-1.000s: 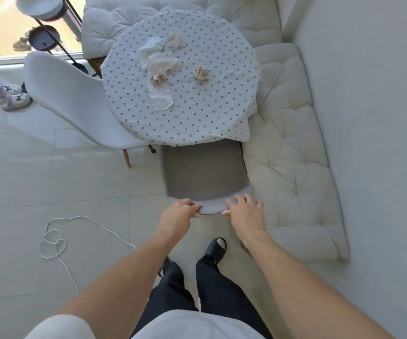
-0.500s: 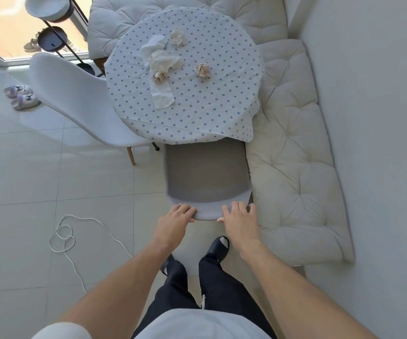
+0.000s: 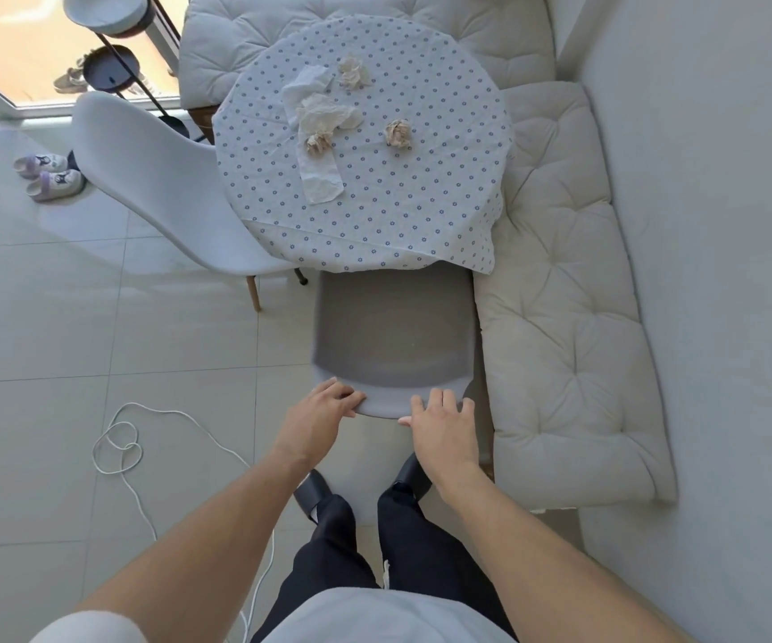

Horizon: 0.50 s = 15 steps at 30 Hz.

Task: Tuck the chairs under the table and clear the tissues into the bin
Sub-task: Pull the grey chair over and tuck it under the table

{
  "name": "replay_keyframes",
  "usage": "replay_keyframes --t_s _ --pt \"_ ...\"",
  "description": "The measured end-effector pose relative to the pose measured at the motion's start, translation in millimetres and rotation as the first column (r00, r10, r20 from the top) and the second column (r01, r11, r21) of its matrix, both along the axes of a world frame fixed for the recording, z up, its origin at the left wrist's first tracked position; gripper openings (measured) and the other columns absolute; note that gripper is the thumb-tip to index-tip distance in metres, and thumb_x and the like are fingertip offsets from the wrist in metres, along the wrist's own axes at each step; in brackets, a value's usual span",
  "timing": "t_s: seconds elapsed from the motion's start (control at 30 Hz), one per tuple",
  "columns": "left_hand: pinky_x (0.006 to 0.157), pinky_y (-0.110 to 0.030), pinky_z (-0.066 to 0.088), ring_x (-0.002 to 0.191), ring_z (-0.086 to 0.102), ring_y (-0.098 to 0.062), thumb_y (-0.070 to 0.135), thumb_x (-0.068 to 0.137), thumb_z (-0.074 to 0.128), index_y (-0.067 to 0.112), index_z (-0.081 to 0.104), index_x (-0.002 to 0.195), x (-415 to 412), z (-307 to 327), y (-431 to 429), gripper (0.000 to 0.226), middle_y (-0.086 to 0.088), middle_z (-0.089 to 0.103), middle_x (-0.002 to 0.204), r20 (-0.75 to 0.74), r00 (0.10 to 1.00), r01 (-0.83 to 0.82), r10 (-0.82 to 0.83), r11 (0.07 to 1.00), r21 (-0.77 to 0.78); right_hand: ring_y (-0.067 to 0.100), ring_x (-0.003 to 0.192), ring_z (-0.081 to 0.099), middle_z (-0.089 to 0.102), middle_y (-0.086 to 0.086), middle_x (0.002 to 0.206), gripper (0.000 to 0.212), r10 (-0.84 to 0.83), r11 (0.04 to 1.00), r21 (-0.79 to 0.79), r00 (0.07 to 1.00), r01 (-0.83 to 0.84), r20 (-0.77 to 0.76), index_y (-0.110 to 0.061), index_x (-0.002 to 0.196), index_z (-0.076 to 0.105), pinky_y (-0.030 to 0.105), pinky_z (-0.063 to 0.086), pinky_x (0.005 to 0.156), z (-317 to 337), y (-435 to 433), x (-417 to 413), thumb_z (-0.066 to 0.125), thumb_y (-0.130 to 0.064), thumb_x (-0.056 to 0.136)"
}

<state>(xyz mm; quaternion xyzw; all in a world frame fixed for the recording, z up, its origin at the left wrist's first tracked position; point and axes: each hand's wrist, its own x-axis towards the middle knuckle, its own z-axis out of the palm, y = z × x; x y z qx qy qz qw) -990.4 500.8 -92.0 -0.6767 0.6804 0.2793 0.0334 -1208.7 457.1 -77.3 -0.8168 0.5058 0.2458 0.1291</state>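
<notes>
Two chairs concern us, and neither is fully tucked yet. We rest our left hand (image 3: 324,413) and right hand (image 3: 440,422) on the top edge of the grey moulded plastic chair's (image 3: 393,331) backrest, fingers loosely spread and laid over the rim, not clamped around it. Its seat front sits just under the near edge of the round table with the white dotted cloth (image 3: 375,215), so we judge this one partly in. At the table's left edge the white moulded chair with wooden legs (image 3: 161,187) stands angled and mostly outside. Several crumpled and flat white tissues (image 3: 317,127) lie toward the table's far side, untouched. We see no bin, so clearing has not begun.
</notes>
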Motion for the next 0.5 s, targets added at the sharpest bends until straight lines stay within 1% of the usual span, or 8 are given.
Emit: replay_keyframes --t_s 0.07,0.17,0.23,0.3,0.4,0.5 --pt "0.092 -0.037 0.059 0.131 0.057 -0.017 -0.002 0.101 0.054 0.021 0.068 0.137 3 0 -11 0.045 0.005 0.067 0.132 -0.015 0.999 -0.029 0.029 1.000 -0.002 0.031 0.110 0.056 0.061 0.011 0.115 0.044 -0.021 1.000 -0.006 1.000 0.021 0.008 -0.015 0.120 0.059 0.049 0.045 0.095 -1 -9 7 0.035 -0.050 0.110" --pt "0.096 -0.039 0.057 0.133 0.056 -0.021 0.009 0.106 0.053 0.020 0.067 0.141 6 1 -30 0.039 0.001 0.066 0.139 0.006 0.999 -0.047 0.047 0.999 0.006 0.030 0.114 0.056 0.061 0.010 0.119 0.045 -0.080 0.997 -0.018 0.996 0.081 0.034 -0.017 0.126 0.060 0.049 0.045 0.093 -3 -24 17 0.036 -0.052 0.109" --pt "0.097 -0.041 0.056 0.132 0.056 -0.022 0.017 0.109 0.052 0.020 0.068 0.140 7 1 -40 0.036 -0.002 0.066 0.139 0.030 0.998 -0.059 0.058 0.998 0.016 0.029 0.116 0.056 0.061 0.010 0.122 0.046 -0.117 0.993 -0.030 0.992 0.118 0.042 -0.018 0.128 0.061 0.050 0.045 0.093 -4 -35 20 0.036 -0.052 0.109" --pt "0.096 -0.042 0.054 0.126 0.059 -0.025 0.022 0.109 0.051 0.018 0.071 0.133 6 1 -49 0.031 -0.005 0.067 0.132 0.062 0.995 -0.082 0.080 0.996 0.022 0.028 0.120 0.055 0.061 0.009 0.125 0.042 -0.147 0.989 -0.029 0.988 0.148 0.044 -0.020 0.130 0.061 0.050 0.044 0.095 -6 -43 23 0.039 -0.051 0.110" --pt "0.092 -0.040 0.050 0.115 0.063 -0.029 0.024 0.108 0.055 0.019 0.073 0.122 0 4 -56 0.024 -0.005 0.067 0.120 0.153 0.983 -0.109 0.103 0.994 0.029 0.027 0.124 0.054 0.060 0.007 0.129 0.037 -0.181 0.983 -0.035 0.983 0.182 0.032 -0.023 0.132 0.060 0.050 0.044 0.095 -7 -45 26 0.045 -0.047 0.109" --pt "0.096 -0.044 0.053 0.115 0.064 -0.033 0.026 0.107 0.058 0.015 0.071 0.124 1 9 -59 0.025 -0.008 0.065 0.123 0.156 0.980 -0.144 0.127 0.985 0.099 0.026 0.130 0.050 0.057 0.007 0.136 0.040 -0.226 0.974 -0.015 0.973 0.227 0.037 -0.022 0.134 0.057 0.049 0.043 0.098 -7 -39 31 0.039 -0.049 0.110"
